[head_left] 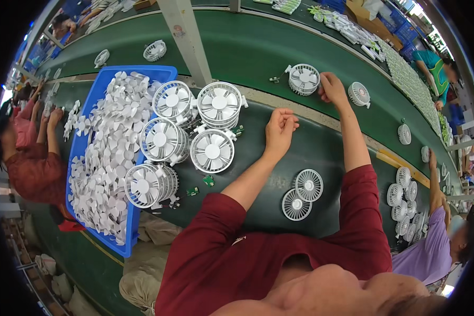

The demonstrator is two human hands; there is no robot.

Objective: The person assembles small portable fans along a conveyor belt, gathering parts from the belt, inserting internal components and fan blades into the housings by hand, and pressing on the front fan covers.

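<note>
My right hand reaches over the green belt, its curled fingers at the right rim of a white round fan housing with blades inside. A small circuit board lies by that housing's left side. Nearer me, my left hand hovers above the dark work surface, fingers curled together with nothing visible in them. Two white round fan grilles lie overlapping between my forearms. Left of my left hand stand several stacks of white fan housings with blades. Small green circuit boards lie beside them.
A blue crate heaped with white fan blades stands at the left. A grey metal post rises behind the stacks. More fan housings sit along the belt. Co-workers sit at both sides; grilles are piled at right.
</note>
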